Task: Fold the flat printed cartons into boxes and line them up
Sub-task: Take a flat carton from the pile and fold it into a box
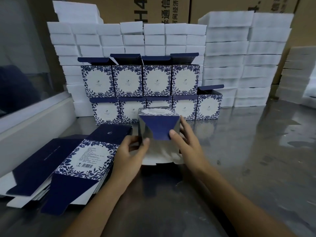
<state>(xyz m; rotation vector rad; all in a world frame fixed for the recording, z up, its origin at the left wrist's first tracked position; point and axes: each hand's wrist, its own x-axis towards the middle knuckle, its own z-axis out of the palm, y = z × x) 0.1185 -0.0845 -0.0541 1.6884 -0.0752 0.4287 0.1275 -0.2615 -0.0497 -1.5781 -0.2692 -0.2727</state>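
**Half-formed carton between our hands**

We hold a partly folded carton (159, 127) just above the steel worktop (239, 159), in front of the finished boxes. Our left hand (131, 151) grips its left wall, thumb curled onto the silvery inside. Our right hand (186, 139) clasps the right wall, thumb pressing a navy bottom flap inward. A white flap hangs toward us. To our left lies a stack of flat printed cartons (82, 161), floral panel and barcode facing up. Behind, folded boxes (153, 93) stand in two rows, lids open, the upper row resting on the lower. White foam blocks (239, 65) are piled behind them.
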